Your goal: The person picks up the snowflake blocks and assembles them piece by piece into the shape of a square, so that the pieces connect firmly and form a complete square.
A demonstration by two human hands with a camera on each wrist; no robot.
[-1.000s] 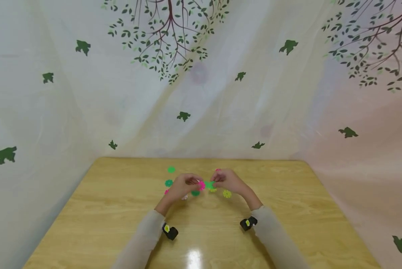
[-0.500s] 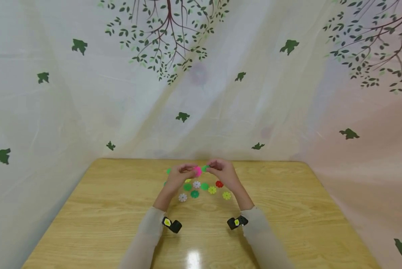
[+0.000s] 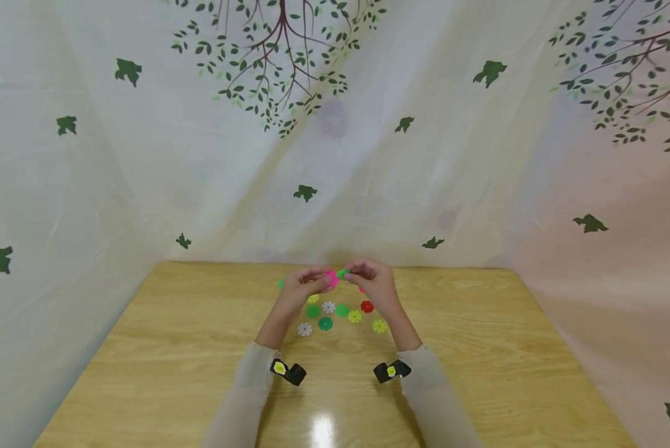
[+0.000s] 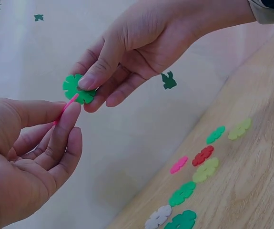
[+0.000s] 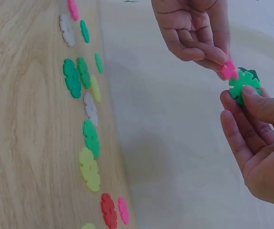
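My left hand (image 3: pixel 300 294) pinches a pink snowflake disc (image 3: pixel 332 280), a notched plastic building piece, between thumb and fingers. Facing it, my right hand (image 3: pixel 375 287) pinches a green snowflake disc (image 3: pixel 343 274). Both pieces are held up above the far part of the table. In the left wrist view the pink disc (image 4: pixel 73 99) is seen edge-on, meeting the lower rim of the green disc (image 4: pixel 72 87) at an angle. The right wrist view has the pink disc (image 5: pixel 229 70) against the green one's edge; whether their slots interlock I cannot tell.
Loose discs lie on the wooden table (image 3: pixel 200 373) below the hands, among them a red disc (image 3: pixel 367 306), a white disc (image 3: pixel 305 329), a yellow disc (image 3: pixel 379 326) and a dark green disc (image 3: pixel 326 323). Behind the table hangs a pale leaf-patterned cloth (image 3: pixel 228 186).
Both hands have moved up and away over the table with their discs, uncovering several discs beneath. In the last half second they shifted only slightly, and the two held discs came closer together.
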